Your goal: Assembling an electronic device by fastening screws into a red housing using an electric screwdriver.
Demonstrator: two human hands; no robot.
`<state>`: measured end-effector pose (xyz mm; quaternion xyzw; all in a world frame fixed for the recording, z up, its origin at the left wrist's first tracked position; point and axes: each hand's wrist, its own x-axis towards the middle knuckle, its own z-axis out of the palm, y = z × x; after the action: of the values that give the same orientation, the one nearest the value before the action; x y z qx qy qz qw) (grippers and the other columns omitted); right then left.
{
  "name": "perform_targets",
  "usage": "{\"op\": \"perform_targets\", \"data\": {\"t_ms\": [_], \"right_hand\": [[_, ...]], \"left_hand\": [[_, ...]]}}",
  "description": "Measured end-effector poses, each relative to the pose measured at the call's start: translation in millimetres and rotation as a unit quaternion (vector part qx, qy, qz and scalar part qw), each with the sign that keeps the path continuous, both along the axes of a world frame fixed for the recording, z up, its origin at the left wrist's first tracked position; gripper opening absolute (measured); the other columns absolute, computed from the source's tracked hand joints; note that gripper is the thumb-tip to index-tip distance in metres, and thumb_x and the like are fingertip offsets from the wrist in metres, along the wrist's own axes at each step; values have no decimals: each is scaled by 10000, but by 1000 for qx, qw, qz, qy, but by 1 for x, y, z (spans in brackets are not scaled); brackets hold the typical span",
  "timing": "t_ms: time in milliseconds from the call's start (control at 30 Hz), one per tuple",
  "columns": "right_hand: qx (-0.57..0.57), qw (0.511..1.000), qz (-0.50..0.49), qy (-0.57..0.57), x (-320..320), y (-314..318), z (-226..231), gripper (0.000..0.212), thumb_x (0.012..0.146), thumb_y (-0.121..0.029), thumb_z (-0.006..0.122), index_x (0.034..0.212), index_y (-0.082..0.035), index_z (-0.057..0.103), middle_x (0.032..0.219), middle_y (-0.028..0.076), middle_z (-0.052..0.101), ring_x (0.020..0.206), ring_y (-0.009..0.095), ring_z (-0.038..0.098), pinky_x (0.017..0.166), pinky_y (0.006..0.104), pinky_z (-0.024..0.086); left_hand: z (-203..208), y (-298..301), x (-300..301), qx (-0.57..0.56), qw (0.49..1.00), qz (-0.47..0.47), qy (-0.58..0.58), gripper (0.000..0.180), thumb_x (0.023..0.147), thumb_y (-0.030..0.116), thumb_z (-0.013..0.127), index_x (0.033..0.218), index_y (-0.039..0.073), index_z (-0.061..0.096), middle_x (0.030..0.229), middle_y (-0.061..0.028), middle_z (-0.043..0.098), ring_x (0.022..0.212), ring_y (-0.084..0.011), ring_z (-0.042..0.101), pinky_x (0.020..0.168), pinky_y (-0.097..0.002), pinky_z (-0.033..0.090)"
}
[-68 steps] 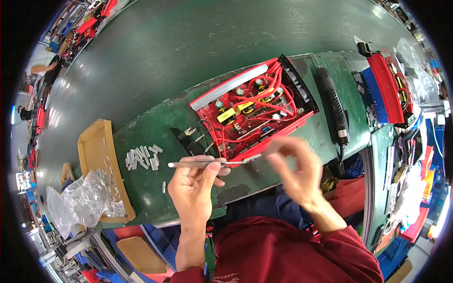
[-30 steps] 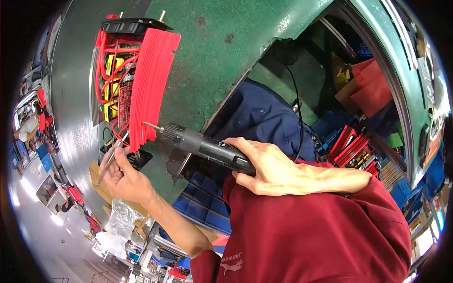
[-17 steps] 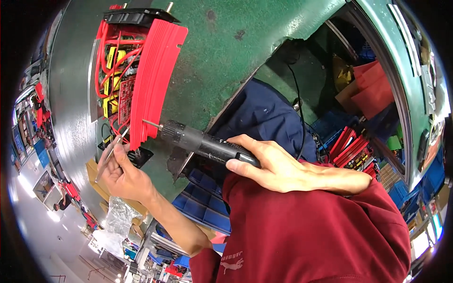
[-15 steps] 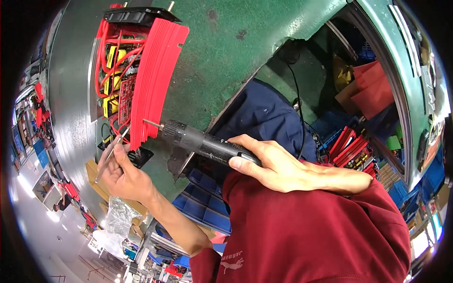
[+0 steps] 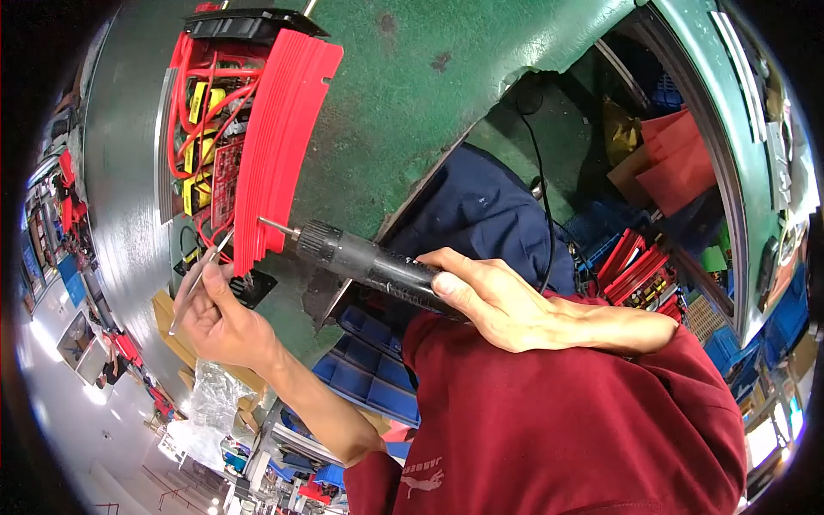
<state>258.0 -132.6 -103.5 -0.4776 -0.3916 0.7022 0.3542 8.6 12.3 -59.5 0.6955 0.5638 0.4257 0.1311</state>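
My right hand [image 5: 506,300] is wrapped around a black electric screwdriver [image 5: 365,262], its bit touching or nearly touching the side of a red ribbed metal housing [image 5: 287,129]. Cables, yellow-wrapped transformers [image 5: 197,150] and a red circuit board [image 5: 225,176] fill the housing's open side. A black end panel [image 5: 245,27] closes its far end. Near the other end, my left hand [image 5: 227,322] pinches a thin metal tool, seemingly tweezers [image 5: 190,296], whose tip reaches toward the wires. Whatever that tip grips is too small to make out.
The unit lies on a worn green bench [image 5: 403,112] with a ragged cutout edge. Dark blue cloth [image 5: 481,202] hangs within the opening. Blue divided bins [image 5: 365,365] sit below, beside a cardboard box [image 5: 167,330] and clear plastic wrap [image 5: 215,399]. More red housings [image 5: 635,266] lie at right.
My right thumb has shifted slightly up along the screwdriver's body. The screwdriver's bit and my left hand with the tweezers have moved only a little to the left.
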Motion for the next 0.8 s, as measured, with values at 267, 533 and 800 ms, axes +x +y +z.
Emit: {"op": "perform_targets", "data": {"t_ms": [267,533,800], "right_hand": [[-10,1000,5,7,1,3,1,468,1085,-342,342,1345,23,480,908,233,665,799,313,667,757,413,498],[-3,1000,21,20,2,13,2,476,1089,-376,359,1347,3,487,883,163,657,776,234,642,743,374,500],[-176,964,50,196,17,11,-6,486,1089,-475,307,1226,-94,575,825,-13,603,685,63,499,625,231,428]], "left_hand": [[0,2,1,-4,1000,4,0,211,963,70,662,1054,-105,585,981,-221,717,760,-215,700,690,-285,585],[4,5,1,-19,999,37,-19,185,961,44,651,1051,-105,588,993,-208,721,770,-194,698,710,-274,575],[-8,-9,7,-48,995,13,-91,145,932,-58,629,1062,-94,576,996,-206,699,772,-188,688,706,-284,576]]}}
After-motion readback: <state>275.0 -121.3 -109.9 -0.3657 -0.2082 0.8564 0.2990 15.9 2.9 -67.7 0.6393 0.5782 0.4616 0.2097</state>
